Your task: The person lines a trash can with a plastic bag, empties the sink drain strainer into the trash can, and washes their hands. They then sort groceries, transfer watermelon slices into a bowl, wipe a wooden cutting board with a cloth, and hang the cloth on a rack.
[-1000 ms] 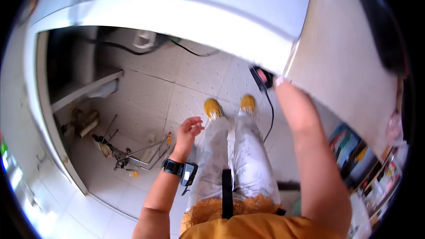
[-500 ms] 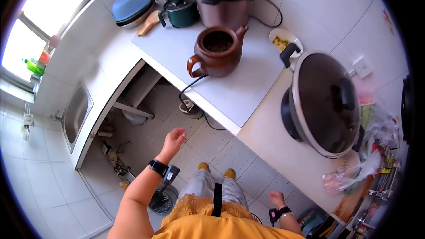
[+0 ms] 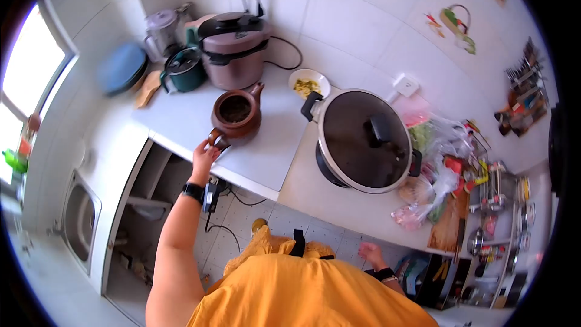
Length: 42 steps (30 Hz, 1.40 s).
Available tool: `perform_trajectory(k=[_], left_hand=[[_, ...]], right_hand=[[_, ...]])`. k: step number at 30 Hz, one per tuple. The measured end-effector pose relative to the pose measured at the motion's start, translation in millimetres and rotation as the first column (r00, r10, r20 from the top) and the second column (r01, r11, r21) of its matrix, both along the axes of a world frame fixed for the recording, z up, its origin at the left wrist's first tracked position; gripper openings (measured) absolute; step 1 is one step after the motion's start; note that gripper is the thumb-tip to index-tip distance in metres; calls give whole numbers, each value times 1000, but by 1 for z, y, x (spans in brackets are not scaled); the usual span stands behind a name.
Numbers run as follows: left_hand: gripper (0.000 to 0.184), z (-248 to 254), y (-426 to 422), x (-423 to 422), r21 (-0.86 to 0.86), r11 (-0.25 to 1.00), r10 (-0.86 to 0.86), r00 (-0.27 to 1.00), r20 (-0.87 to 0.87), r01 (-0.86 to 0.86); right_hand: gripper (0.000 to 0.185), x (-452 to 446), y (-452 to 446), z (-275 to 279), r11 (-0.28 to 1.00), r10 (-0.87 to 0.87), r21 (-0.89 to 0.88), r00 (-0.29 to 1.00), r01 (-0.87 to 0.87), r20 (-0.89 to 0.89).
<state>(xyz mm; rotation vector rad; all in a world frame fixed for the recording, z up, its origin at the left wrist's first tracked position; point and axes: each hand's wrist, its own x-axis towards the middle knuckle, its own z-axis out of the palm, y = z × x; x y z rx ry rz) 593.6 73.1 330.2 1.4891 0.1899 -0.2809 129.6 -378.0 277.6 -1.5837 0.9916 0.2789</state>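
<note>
My left hand (image 3: 204,156) is at the loop handle of a brown glazed clay pot (image 3: 241,126), its fingers closed around the handle. The pot stands upright and lidless near the front edge of the counter, its spout pointing back toward the wall. Dark matter shows inside its mouth. My right hand (image 3: 370,254) hangs low by the counter's front edge, loosely open and holding nothing.
Behind the pot stand a pink pressure cooker (image 3: 235,54) and a green lidded pot (image 3: 184,69). To the right are a bowl of yellow food (image 3: 308,85), a large glass-lidded pan (image 3: 363,139) and bagged vegetables (image 3: 439,169). A sink (image 3: 82,224) lies left.
My left hand has risen from over the floor to the clay pot's handle and closed on it. My view has turned right and I stand closer to the counter.
</note>
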Motion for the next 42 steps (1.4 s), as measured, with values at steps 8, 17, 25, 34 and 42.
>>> perform_trajectory(k=[8, 17, 25, 34, 42], left_hand=[[57, 18, -1, -25, -3, 1000, 20, 994, -103, -20], [53, 74, -184, -5, 141, 856, -516, 805, 291, 498], [24, 24, -246, 79, 502, 844, -382, 867, 319, 187], [21, 80, -261, 0, 499, 860, -201, 971, 131, 111], [34, 53, -206, -65, 514, 819, -119, 801, 586, -255]], right_hand=[[22, -17, 33, 23, 984, -175, 29, 983, 177, -55], [18, -44, -9, 52, 949, -153, -273, 988, 155, 31], [32, -20, -154, 98, 691, -122, -595, 877, 411, 465], [35, 30, -237, 90, 514, 126, -807, 905, 291, 407], [21, -20, -233, 104, 819, -460, 49, 603, 572, 652]])
